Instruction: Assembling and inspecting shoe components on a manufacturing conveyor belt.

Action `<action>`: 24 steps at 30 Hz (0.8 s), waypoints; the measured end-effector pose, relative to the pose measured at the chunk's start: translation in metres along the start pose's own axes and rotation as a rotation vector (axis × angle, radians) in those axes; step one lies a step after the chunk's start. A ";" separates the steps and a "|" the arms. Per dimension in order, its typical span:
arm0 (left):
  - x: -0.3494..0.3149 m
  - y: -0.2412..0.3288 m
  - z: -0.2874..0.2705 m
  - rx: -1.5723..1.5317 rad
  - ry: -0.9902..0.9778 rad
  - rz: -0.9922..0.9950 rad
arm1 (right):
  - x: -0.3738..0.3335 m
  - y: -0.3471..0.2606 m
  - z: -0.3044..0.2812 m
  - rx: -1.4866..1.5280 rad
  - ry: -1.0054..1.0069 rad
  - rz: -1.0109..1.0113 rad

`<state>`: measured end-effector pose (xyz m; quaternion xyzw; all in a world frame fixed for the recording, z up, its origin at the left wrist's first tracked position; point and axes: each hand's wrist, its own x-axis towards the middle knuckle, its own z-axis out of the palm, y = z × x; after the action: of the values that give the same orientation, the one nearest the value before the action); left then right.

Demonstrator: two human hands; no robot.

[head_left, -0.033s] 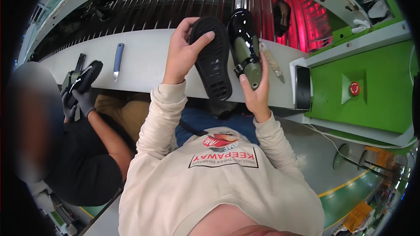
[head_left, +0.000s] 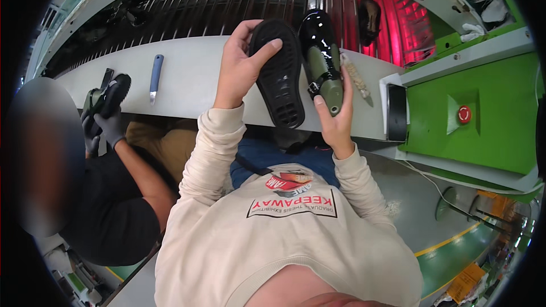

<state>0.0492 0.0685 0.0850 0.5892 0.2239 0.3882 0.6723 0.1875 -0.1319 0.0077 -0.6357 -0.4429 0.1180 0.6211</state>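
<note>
My left hand [head_left: 242, 65] is closed around a black shoe sole [head_left: 278, 74], its thumb lying across the toe end. A ribbed, grid-like heel shows on the side of the sole facing me. In my right hand [head_left: 336, 116] is a glossy black shoe upper [head_left: 317, 33] with a buckled strap, fitted on a green shoe last [head_left: 330, 92]. The fingers grip it near the heel end. Sole and upper are held upright side by side above the white worktable's near edge.
A blue-handled knife [head_left: 156, 77] and a brush [head_left: 355, 77] lie on the white table [head_left: 193, 68]. Behind runs a roller conveyor [head_left: 250, 0], lit red at right, carrying a dark shoe [head_left: 369, 20]. At left a gloved co-worker holds a shoe [head_left: 116, 92]. A green machine [head_left: 438, 119] stands right.
The whole view has shifted slightly. At left, the co-worker's shoe has turned a little. My hands keep the same hold on the sole and the upper.
</note>
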 end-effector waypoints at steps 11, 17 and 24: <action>-0.031 0.030 0.020 0.114 -0.082 0.211 | -0.065 -0.045 0.019 0.136 0.080 -0.205; -0.051 0.037 0.021 0.133 -0.081 0.297 | -0.106 -0.026 0.023 0.207 -0.043 -0.125; -0.058 0.034 0.022 -0.008 -0.096 0.394 | -0.105 -0.031 0.023 0.189 -0.095 -0.152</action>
<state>0.0221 0.0093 0.1127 0.6366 0.0705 0.4846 0.5958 0.0976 -0.1956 -0.0110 -0.5328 -0.5057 0.1416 0.6636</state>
